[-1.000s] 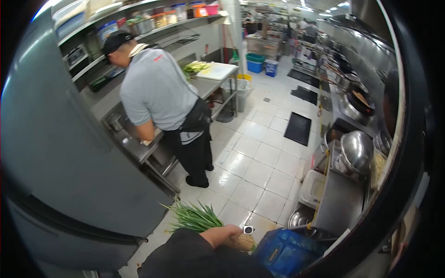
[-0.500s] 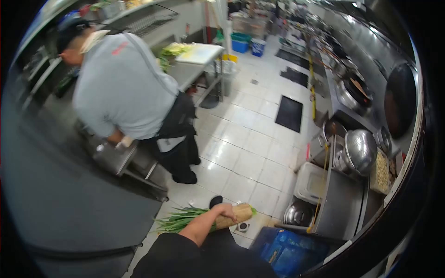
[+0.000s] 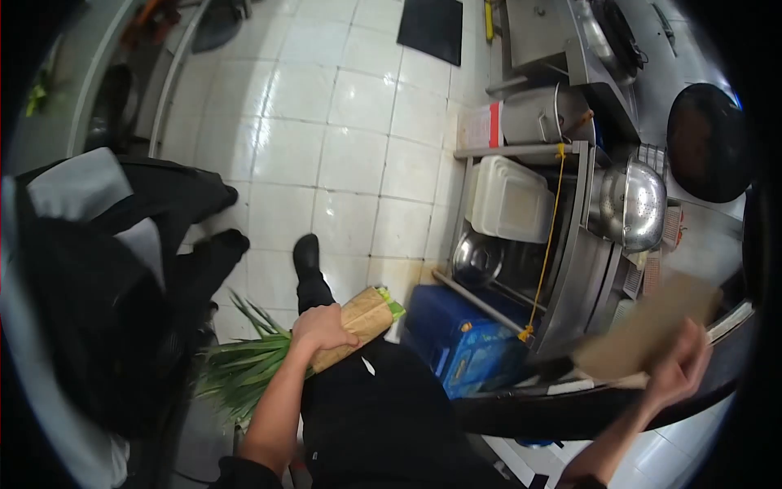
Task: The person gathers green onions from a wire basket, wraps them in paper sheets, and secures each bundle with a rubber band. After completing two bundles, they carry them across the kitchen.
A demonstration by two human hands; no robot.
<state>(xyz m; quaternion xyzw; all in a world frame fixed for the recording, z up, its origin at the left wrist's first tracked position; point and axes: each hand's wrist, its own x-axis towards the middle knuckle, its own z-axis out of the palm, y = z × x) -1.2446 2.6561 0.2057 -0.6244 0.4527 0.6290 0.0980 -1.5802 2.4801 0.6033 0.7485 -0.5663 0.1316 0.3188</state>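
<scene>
My left hand (image 3: 321, 328) is closed around a brown-paper-wrapped bundle of long greens (image 3: 365, 319), like leeks or scallions. Its leafy tops fan out to the lower left, and pale green ends show at the upper right. The bundle is held just above my dark-clothed leg. At the right, my right hand (image 3: 683, 367) grips the lower edge of a flat brown piece (image 3: 648, 330), blurred by motion, which looks like paper or cardboard. That piece is over the metal counter's edge, beside several red-and-white patterned items.
Close on my left stands a person in a dark apron (image 3: 90, 261). A blue plastic bin (image 3: 456, 334) sits on the floor by my knee. To the right are a steel shelf with lidded tubs (image 3: 513, 200), a colander (image 3: 643, 204) and a dark wok (image 3: 710, 143). A black mat (image 3: 432, 28) lies ahead.
The view has tilted down and turned. My right hand has come into view with the flat brown piece. My left hand still holds the wrapped greens.
</scene>
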